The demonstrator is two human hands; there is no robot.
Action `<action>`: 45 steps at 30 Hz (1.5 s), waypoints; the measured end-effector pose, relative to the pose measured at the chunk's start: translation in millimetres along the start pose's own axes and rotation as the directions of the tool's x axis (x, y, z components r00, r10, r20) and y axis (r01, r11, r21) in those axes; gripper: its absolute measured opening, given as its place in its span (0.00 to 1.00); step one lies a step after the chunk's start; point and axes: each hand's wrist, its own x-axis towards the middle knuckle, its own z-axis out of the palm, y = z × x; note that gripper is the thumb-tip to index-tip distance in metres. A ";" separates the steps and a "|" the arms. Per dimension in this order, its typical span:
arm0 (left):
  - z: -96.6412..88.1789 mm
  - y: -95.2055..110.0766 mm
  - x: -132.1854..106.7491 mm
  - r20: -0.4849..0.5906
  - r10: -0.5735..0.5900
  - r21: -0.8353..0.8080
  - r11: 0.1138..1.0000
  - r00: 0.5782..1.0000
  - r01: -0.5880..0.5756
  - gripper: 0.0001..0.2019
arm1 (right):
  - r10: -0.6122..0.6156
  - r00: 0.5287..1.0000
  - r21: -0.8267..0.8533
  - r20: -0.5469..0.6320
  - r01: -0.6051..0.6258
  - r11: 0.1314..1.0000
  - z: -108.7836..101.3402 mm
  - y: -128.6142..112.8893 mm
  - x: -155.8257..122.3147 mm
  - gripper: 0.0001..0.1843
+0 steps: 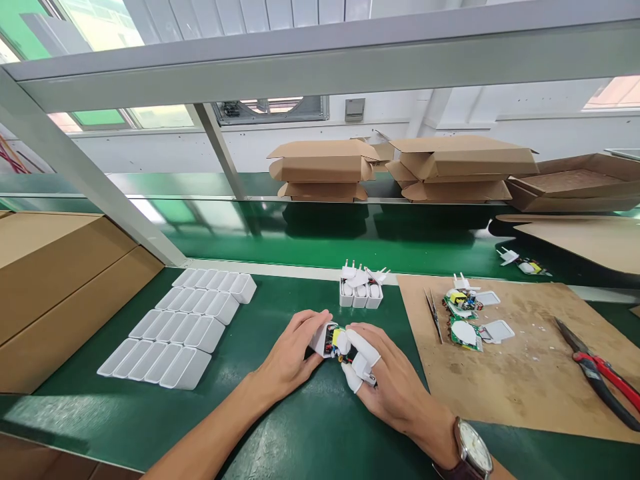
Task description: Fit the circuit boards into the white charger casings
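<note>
Head view looks down on a green counter [280,427] where both hands meet near the front edge. Left hand [293,357] is curled around a small white charger housing [320,337], its fingers wrapped over the top and far side of the shell. Right hand [387,383], with white finger cots on the thumb and at least one finger and a wristwatch [473,450] on the wrist, pinches a circuit board [334,340] with a yellow part on it, which sits at the open mouth of the housing; whether the board is fully seated inside cannot be told. So both hands are closed on the same small assembly, which is held just above or on the counter between them. To the left lie three rows of empty white housings [177,330], side by side and touching. Just beyond the hands stands a small cluster of white plug parts [361,285] with prongs pointing up. To the right, a brown cardboard sheet [525,373] carries tweezers [434,313], a few loose boards and white covers [470,317], and red-handled cutters [600,373] near its right side. Large cardboard boxes [55,273] sit at the far left, and folded cartons [325,170] are stacked on the shelf behind.
</note>
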 end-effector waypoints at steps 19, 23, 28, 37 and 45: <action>0.1 2.0 3.4 0.008 0.014 0.045 0.999 1.000 -0.014 0.38 | 0.013 1.000 -0.017 -0.002 -0.013 1.000 -1.4 0.3 3.5 0.36; 0.0 3.8 3.3 0.005 0.016 0.057 0.998 1.000 -0.016 0.37 | 0.011 1.000 -0.026 0.017 -0.011 1.000 -3.5 -0.5 4.6 0.34; -2.4 8.5 4.6 0.014 0.003 0.124 0.992 1.000 -0.005 0.37 | 0.006 1.000 -0.016 0.021 -0.006 1.000 -2.8 0.2 4.6 0.32; -3.2 7.1 3.8 0.040 -0.001 0.145 0.989 0.999 -0.005 0.36 | -0.036 0.999 -0.029 0.020 0.037 0.999 0.1 2.3 3.7 0.29; -1.5 5.1 3.8 -0.023 0.045 0.114 0.993 0.999 -0.042 0.37 | -0.027 1.000 -0.011 0.003 0.028 1.000 -1.9 0.7 7.0 0.28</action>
